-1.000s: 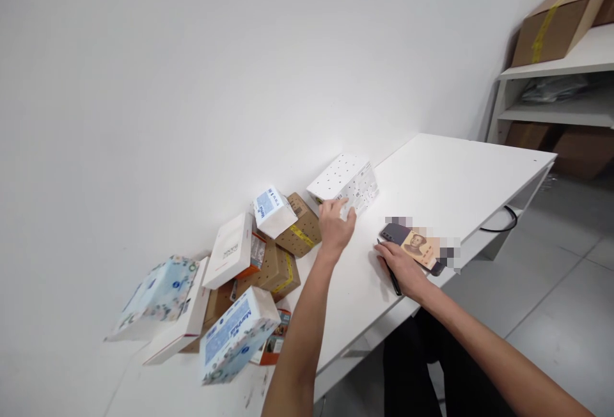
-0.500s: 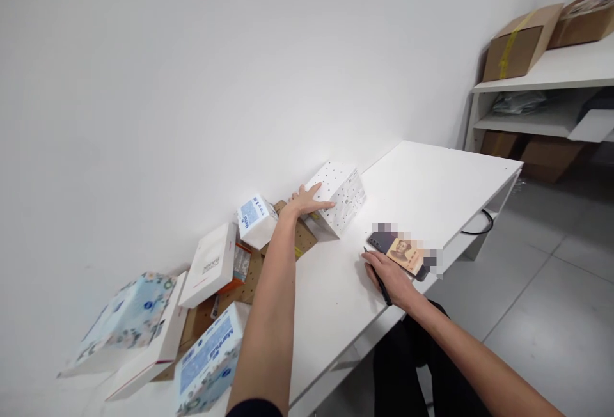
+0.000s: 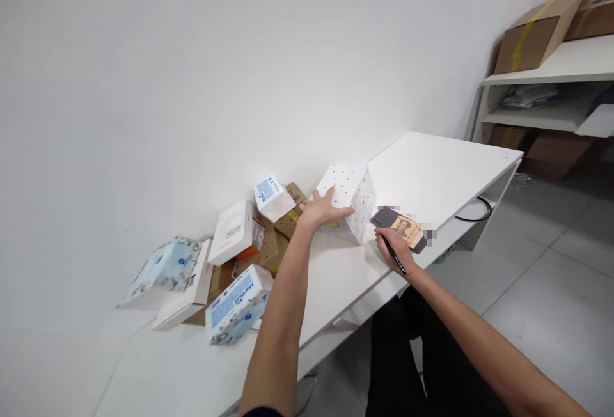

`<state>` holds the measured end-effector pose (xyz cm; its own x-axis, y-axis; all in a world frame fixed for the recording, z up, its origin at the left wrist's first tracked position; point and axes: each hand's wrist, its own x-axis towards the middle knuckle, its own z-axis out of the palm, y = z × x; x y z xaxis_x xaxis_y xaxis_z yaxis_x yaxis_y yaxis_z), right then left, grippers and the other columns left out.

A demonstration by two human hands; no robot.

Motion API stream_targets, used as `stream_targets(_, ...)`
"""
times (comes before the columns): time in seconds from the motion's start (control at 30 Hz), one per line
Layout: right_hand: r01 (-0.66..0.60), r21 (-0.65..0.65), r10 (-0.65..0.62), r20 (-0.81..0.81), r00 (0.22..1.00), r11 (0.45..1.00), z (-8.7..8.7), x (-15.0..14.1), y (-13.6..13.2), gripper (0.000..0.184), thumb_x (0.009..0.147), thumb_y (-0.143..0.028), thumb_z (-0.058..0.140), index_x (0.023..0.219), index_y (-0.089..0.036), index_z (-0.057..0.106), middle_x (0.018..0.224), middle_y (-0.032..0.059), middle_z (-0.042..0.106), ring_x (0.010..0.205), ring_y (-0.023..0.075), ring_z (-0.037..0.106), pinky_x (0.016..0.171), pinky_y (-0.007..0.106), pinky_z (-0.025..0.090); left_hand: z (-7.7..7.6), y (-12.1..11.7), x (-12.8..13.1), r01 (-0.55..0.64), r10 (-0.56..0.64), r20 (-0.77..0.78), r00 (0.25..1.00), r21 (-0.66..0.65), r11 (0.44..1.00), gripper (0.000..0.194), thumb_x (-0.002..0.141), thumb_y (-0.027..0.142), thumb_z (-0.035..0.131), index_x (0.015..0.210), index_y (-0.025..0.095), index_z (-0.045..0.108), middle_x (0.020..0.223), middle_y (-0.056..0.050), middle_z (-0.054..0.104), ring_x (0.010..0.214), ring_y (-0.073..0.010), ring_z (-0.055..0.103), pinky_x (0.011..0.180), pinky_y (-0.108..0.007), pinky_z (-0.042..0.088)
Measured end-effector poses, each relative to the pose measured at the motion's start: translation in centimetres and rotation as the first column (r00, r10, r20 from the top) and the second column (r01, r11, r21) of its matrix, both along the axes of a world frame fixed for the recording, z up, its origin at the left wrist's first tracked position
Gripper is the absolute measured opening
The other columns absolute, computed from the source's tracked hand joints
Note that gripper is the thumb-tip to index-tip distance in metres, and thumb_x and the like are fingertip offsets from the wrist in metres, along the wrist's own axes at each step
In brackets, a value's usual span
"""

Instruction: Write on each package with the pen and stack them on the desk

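Note:
My left hand point(image 3: 323, 208) rests with spread fingers on a white dotted box point(image 3: 352, 196), which stands tilted on the white table point(image 3: 432, 174). My right hand point(image 3: 393, 247) is closed round a black pen point(image 3: 396, 258), with its tip close to the box's right side. A dark phone with a banknote in its case point(image 3: 403, 228) lies on the table just beyond my right hand.
A heap of small boxes lies by the wall at the left: brown cartons point(image 3: 266, 251), a white box point(image 3: 233, 231), blue-and-white packs point(image 3: 237, 302). Shelves with cardboard boxes point(image 3: 532, 36) stand at the far right. A black cable point(image 3: 472, 215) hangs at the table's edge.
My left hand has drawn the dotted box out from the heap toward my right hand and turned it. My right hand with the pen has moved up to the box.

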<state>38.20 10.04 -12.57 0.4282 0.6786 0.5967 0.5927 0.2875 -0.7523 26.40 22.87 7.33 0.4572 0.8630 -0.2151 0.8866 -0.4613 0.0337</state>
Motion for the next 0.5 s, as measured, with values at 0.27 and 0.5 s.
stream_targets(0.27,0.025,-0.109,-0.044,-0.176,0.983,0.994,0.0,-0.2,-0.3,0.027,0.086,-0.037,0.043,0.098,-0.021,0.061,0.081,0.0061,0.068,0.077,0.0236,0.066,0.079,0.041,0.049,-0.1,-7.7,-10.9,0.024,-0.025,0.081,0.996,0.022,0.999,0.094,0.063,0.078,0.051,0.144,0.036,0.025,0.154,-0.014,0.017,0.132,-0.0526,0.022,0.1,-0.067,0.017)
stream_targets(0.5,0.037,-0.161,-0.097,-0.383,0.919,0.986,3.6,-3.4,-1.2,0.039,0.086,-0.05,0.04,0.099,-0.02,0.063,0.101,0.0089,0.068,0.097,0.0256,0.061,0.084,0.04,0.047,-1.7,-10.9,-18.2,0.118,-0.079,0.46,0.884,-0.057,0.991,0.089,0.066,0.061,0.066,0.143,0.035,0.029,0.156,-0.006,0.012,0.142,-0.0391,0.004,0.11,-0.059,0.018)
